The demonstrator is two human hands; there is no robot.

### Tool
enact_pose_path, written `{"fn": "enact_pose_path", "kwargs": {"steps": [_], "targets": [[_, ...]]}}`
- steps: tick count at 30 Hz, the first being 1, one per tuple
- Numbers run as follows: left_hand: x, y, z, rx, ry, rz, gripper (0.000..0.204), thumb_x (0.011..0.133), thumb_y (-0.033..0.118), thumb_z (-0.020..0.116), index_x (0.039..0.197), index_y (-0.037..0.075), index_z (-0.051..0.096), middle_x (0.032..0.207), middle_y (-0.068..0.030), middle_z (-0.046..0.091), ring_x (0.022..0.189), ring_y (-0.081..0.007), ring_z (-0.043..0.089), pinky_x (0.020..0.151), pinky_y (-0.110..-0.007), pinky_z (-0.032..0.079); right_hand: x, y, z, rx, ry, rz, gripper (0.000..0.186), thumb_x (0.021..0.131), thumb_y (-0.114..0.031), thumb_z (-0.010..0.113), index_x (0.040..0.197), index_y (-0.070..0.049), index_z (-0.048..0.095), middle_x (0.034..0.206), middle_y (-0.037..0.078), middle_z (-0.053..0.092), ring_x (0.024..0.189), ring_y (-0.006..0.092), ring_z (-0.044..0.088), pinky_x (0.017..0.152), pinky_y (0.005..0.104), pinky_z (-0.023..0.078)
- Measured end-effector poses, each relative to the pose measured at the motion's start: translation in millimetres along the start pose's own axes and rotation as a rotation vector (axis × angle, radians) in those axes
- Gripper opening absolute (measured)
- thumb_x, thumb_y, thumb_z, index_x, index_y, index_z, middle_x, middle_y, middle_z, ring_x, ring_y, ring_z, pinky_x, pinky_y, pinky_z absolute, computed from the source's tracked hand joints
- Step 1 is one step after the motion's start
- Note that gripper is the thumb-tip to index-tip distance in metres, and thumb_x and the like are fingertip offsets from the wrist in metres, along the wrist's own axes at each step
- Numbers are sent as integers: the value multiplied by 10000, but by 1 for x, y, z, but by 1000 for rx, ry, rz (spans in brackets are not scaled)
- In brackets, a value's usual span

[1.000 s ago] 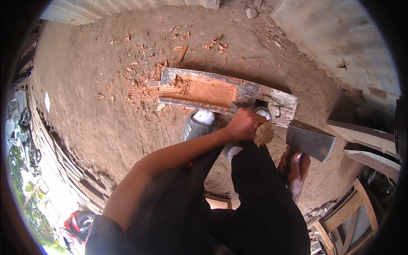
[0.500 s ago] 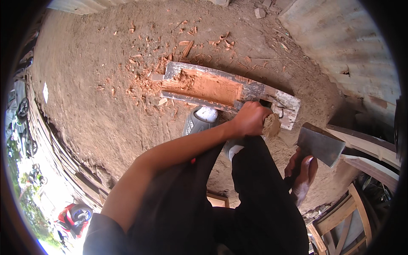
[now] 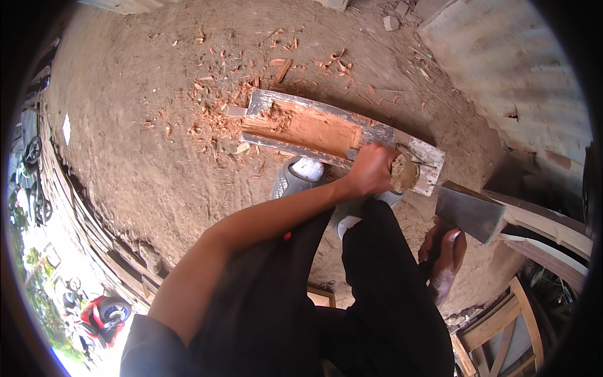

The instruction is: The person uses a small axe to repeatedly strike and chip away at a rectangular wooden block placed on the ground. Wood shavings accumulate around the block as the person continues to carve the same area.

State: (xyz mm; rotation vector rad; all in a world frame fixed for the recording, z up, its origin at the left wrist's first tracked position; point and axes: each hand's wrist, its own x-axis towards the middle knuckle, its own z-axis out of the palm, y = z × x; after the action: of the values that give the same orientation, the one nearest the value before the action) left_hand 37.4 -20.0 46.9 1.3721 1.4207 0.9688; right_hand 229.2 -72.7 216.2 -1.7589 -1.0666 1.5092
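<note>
A weathered wooden plank (image 3: 270, 103) lies on the dirt with a long, fresh orange recess (image 3: 308, 129) cut into its top. My left hand (image 3: 370, 169) is shut on a chisel with a round wooden handle (image 3: 403, 173), set against the plank's right end beside the recess. My right hand (image 3: 443, 251) grips the handle of a hatchet low at my right side. Its grey steel head (image 3: 468, 210) hangs just right of the plank's end, apart from the chisel. The hatchet's handle is mostly hidden by my hand and leg.
Orange wood chips (image 3: 213, 116) litter the dirt left of and behind the plank. My grey-and-white shoes (image 3: 300, 177) stand at its near edge. A corrugated sheet (image 3: 502, 75) rises at the right, wooden frames (image 3: 502, 327) at the lower right, stacked boards (image 3: 94, 232) at the left.
My left hand has brought the chisel up from beside the plank onto its right end. The hatchet has stayed low at my right, barely shifting.
</note>
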Motion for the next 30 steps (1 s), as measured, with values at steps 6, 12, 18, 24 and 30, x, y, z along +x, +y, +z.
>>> {"fn": "enact_pose_path", "kwargs": {"steps": [6, 12, 18, 24, 30], "targets": [[9, 7, 8, 89, -182, 27, 212, 636, 206, 775, 742, 45, 689, 753, -230, 682, 783, -440, 688, 730, -501, 548, 3, -1, 1, 8, -10, 10, 480, 1112, -437, 437, 1200, 21, 550, 681, 40, 489, 465, 109, 430, 418, 247, 342], [5, 7, 11, 42, -56, 58, 151, 655, 171, 721, 735, 46, 690, 737, -228, 679, 776, -439, 688, 723, -507, 550, 3, -4, 7, -73, -5, 33, 663, 1041, -603, 497, 1179, 44, 528, 661, 46, 481, 460, 119, 436, 432, 264, 348], [11, 11, 8, 76, -121, -16, 128, 649, 148, 695, 711, 42, 660, 709, -225, 660, 754, -442, 678, 708, -512, 537, 13, 2, 11, -155, 15, 6, 503, 1093, -466, 450, 1159, 23, 544, 651, 34, 476, 474, 109, 436, 442, 273, 355], [11, 9, 13, 86, -118, -39, 121, 646, 133, 685, 715, 39, 656, 710, -230, 659, 751, -445, 677, 701, -512, 534, 27, 0, 15, -321, -17, -6, 388, 1103, -346, 434, 1136, 19, 560, 653, 26, 474, 508, 98, 440, 444, 278, 359], [12, 15, 9, 91, -141, -77, 124, 651, 131, 687, 739, 45, 675, 732, -220, 676, 759, -434, 689, 714, -505, 543, 35, -1, 33, -327, -23, 153, 386, 1102, -387, 450, 1091, -16, 559, 694, 15, 482, 489, 91, 444, 420, 255, 373]]}}
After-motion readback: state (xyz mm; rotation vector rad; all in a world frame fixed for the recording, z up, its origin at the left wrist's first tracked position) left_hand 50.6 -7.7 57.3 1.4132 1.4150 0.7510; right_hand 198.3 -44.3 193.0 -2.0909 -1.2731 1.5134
